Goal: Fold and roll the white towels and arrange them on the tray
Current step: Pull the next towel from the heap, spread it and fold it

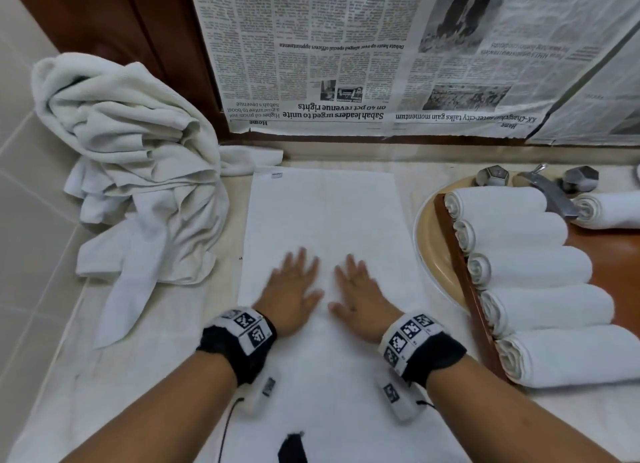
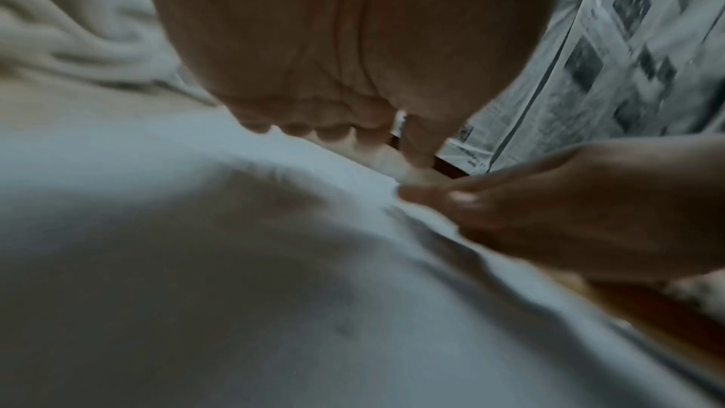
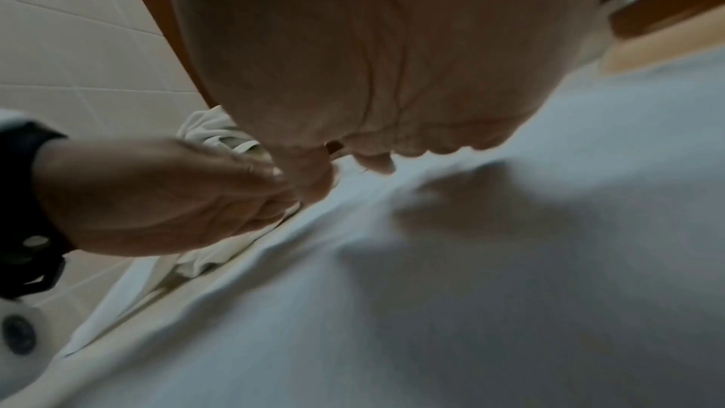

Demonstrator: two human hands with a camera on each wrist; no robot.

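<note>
Both hands, left hand (image 1: 294,291) and right hand (image 1: 360,294), fingers flat on towel (image 1: 329,213). Six rolls (image 1: 530,265) beyond right fingers on tray (image 1: 460,275); pile (image 1: 131,158) past left fingers unfolded.

My left hand (image 1: 292,291) and my right hand (image 1: 360,294) lie flat, side by side, on the towel (image 1: 329,220) spread along the middle of the counter (image 1: 62,376). A heap of towels (image 1: 131,158) sits at the counter's back left corner. At the right edge, a tray (image 1: 465,282) holds rolled towels (image 1: 533,268) in a row. The newspaper (image 1: 346,54) hangs behind.
</note>
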